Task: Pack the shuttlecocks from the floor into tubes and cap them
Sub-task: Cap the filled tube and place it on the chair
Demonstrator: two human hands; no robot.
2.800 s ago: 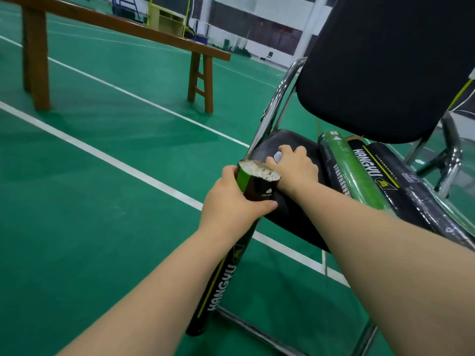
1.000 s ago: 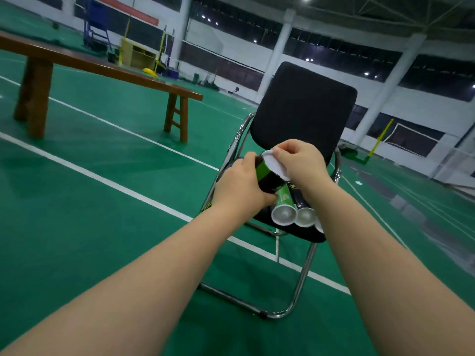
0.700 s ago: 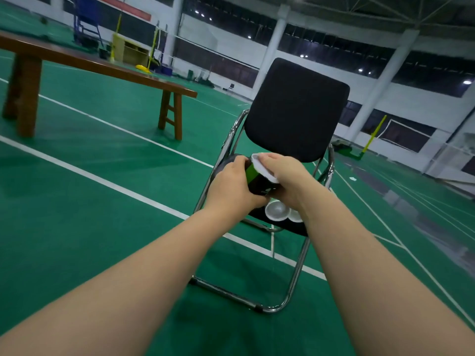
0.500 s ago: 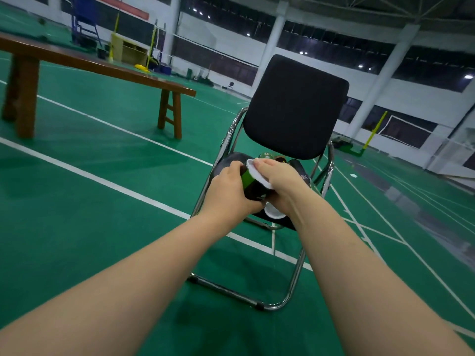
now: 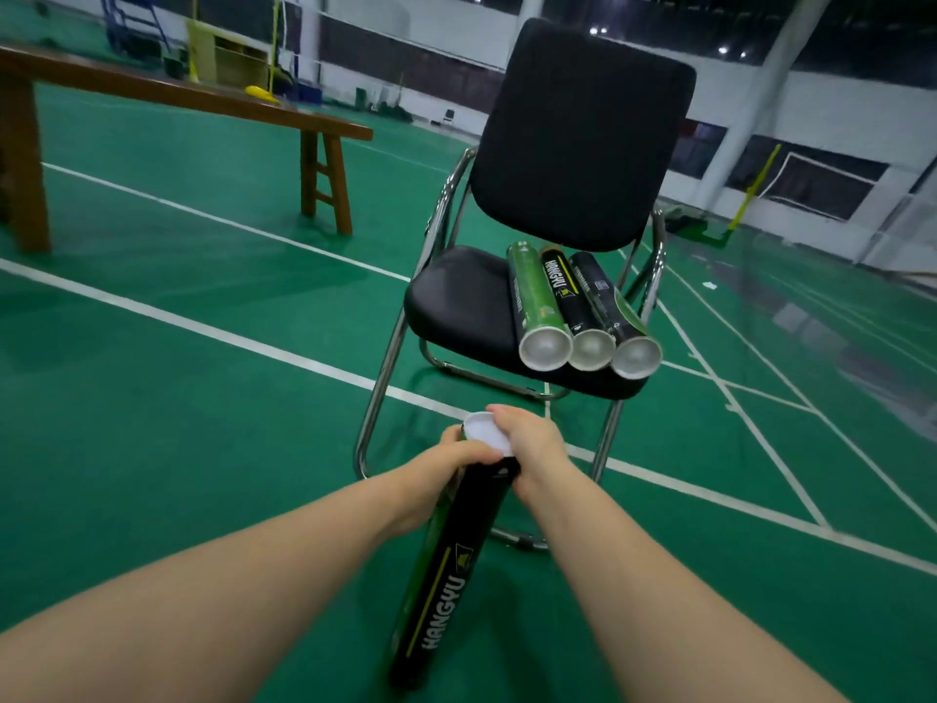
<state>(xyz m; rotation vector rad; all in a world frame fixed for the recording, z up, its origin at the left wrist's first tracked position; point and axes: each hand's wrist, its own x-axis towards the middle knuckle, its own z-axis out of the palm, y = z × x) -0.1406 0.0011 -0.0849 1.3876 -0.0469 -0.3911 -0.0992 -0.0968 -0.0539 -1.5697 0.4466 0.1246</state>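
So this is the capping step, as far as I can judge; the long black-and-green cardboard tube [image 5: 446, 575] leans up out of the bottom of the view, in front of the black padded chair with the chrome frame [image 5: 456, 301], and I can't tell whether its low end touches the green court floor with white lines [image 5: 152, 398]. The left grip [image 5: 456, 459] is wrapped round the tube right below its mouth; the right grip [image 5: 532, 443] has its fingers curled on the white round plastic cap [image 5: 487, 432], which sits on the mouth. It looks slightly tilted to me, so probably not fully seated; the cap hides the inside, so no idea how full the tube is.

Next move, I'd guess: steady the tube with the left, then press the cap down evenly till the rim goes on all round; push lopsided and it'll likely pop off one edge. After that it probably joins the three capped tubes lying side by side [image 5: 568, 296] on the chair seat, white ends toward the camera.

Writing: "HANGYU" in white capitals runs along the held tube, next to a yellow stripe and a small logo; the middle tube on the chair reads "HANGYU" too; the print on the green one and the dark one either side is too small to read.
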